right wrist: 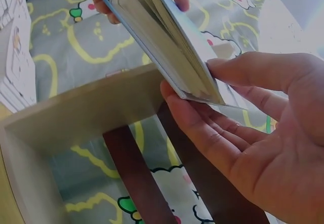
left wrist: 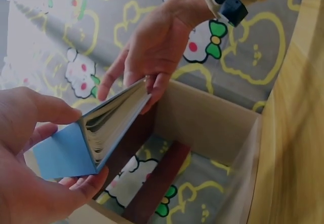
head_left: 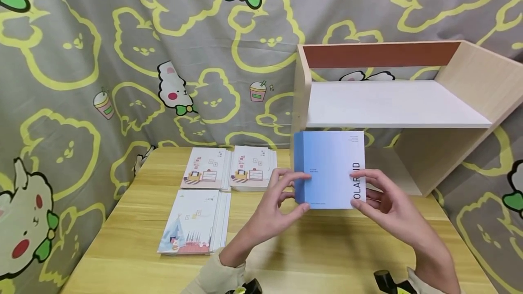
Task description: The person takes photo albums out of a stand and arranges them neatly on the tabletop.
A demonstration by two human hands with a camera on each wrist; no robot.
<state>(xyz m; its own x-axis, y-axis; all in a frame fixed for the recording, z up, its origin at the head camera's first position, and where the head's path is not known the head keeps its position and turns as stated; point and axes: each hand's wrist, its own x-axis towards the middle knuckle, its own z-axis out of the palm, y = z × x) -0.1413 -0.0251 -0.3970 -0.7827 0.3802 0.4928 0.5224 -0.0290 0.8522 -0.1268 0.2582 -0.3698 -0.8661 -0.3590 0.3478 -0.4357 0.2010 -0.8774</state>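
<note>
A blue book (head_left: 331, 162), its cover fading to pale at the right, is held up over the table in front of the shelf. My left hand (head_left: 279, 201) grips its darker blue spine side, thumb on the front cover. At the opposite edge my right hand (head_left: 390, 208) pinches it between thumb and fingers, partly over the large dark lettering. In the left wrist view the book (left wrist: 109, 133) shows its page edges, slightly fanned between the covers. The right wrist view also shows the book's (right wrist: 162, 41) pages from the end, with fingers on both sides.
A two-level wooden shelf (head_left: 396, 103) with a white middle board stands at the back right of the table (head_left: 122, 235). On the left lie three stacks of white illustrated books: one back left (head_left: 206, 160), one beside it (head_left: 251, 160), one in front (head_left: 192, 217). A patterned grey curtain (head_left: 135, 71) hangs behind.
</note>
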